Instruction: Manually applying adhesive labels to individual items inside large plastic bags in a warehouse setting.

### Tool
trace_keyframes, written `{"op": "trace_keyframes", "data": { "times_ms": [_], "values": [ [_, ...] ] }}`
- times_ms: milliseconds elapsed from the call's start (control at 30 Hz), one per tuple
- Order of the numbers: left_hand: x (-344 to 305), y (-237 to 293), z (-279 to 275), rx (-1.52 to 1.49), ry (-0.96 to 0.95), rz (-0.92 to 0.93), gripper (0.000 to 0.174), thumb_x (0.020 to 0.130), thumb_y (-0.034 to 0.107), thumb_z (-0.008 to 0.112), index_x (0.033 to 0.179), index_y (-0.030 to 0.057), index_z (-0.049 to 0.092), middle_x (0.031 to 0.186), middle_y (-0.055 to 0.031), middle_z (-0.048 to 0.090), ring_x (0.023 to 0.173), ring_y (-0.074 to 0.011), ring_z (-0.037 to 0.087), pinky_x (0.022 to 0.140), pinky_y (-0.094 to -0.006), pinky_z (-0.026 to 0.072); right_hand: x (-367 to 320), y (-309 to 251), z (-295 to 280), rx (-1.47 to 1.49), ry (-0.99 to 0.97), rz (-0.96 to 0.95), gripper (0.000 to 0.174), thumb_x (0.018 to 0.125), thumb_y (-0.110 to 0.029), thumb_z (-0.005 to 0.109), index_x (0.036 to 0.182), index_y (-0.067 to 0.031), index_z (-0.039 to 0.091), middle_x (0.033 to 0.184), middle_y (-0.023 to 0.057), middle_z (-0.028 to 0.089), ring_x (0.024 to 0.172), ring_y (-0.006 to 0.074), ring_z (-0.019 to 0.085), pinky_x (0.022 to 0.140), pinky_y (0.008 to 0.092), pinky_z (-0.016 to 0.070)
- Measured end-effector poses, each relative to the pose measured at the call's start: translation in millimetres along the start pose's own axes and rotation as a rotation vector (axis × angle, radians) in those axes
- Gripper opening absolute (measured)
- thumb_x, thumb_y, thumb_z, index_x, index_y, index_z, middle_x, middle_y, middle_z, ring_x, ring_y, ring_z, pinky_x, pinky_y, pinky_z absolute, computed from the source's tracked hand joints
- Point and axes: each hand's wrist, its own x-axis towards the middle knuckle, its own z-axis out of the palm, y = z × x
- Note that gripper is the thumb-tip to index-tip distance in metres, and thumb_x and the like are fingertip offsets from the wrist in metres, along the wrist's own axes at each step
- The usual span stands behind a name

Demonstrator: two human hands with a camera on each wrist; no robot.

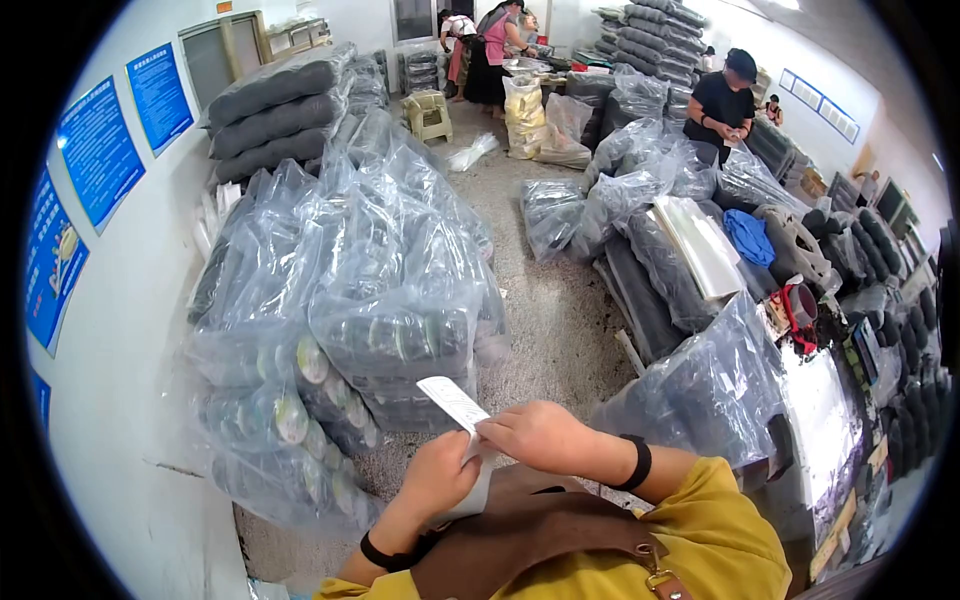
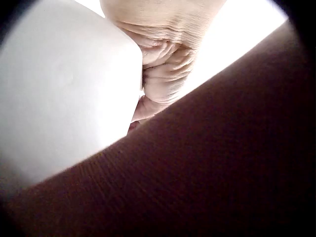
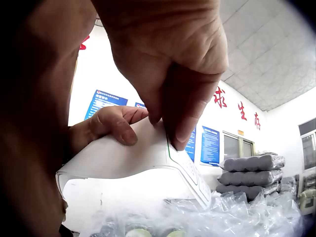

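Note:
In front of the waist, a white printed paper strip (image 1: 452, 402) is held between both hands. The left hand (image 1: 438, 478) grips its lower part with curled fingers; in the left wrist view that hand (image 2: 165, 64) is beside the white sheet (image 2: 69, 84). The right hand (image 1: 535, 436) pinches the strip near its middle. Seen from the right wrist, thumb and fingers of the right hand (image 3: 168, 64) pinch the paper (image 3: 133, 153) by a green-lined printed part, and the left hand (image 3: 111, 123) has its thumb on it. The lower end of the paper bends back towards the brown apron (image 1: 520, 535).
Plastic-wrapped bundles (image 1: 395, 330) stand ahead and to the left. More wrapped bundles (image 1: 690, 390) lie on the right, beside a stack of clear sheets (image 1: 697, 245) and a blue cloth (image 1: 748, 237). Floor (image 1: 545, 330) runs between them. Other people (image 1: 722, 105) stand farther back.

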Motion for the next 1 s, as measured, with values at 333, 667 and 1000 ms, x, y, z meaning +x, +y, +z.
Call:
{"op": "trace_keyframes", "data": {
  "times_ms": [333,667,1000],
  "values": [
    [119.0,-58.7,-15.4,-0.012,-0.058,-0.021,0.02,0.069,0.014,0.058,0.077,-0.0003,0.049,0.072,-0.0186,0.05,0.071,-0.0385,0.049,0.061,-0.0424,0.0397,59.5,130.8,17.7,0.036,-0.066,0.01,0.007,0.071,-0.012,0.051,0.075,-0.0061,0.05,0.067,0.007,0.055,0.061,0.0244,0.058,0.051,0.0349,0.046],
    [186.5,-92.5,-73.9,-0.428,0.287,-0.351,0.033,0.073,0.005,0.053,0.105,0.0003,0.052,0.092,-0.0177,0.059,0.087,-0.0272,0.059,0.075,-0.0319,0.0435,155.8,221.9,16.9,0.2,0.288,-0.149,0.024,0.071,-0.014,0.062,0.092,-0.0044,0.058,0.081,0.0072,0.061,0.069,0.0223,0.06,0.054,0.0309,0.0471],
    [149.2,-143.6,-117.5,-0.151,0.184,-0.418,0.031,0.069,0.003,0.052,0.1,-0.0005,0.05,0.087,-0.0186,0.057,0.083,-0.034,0.055,0.071,-0.0371,0.0424,232.5,175.2,62.5,0.071,0.009,-0.282,0.022,0.068,-0.011,0.058,0.087,-0.0001,0.055,0.068,0.0042,0.055,0.06,0.0178,0.057,0.05,0.0292,0.0453]
  ]
}}
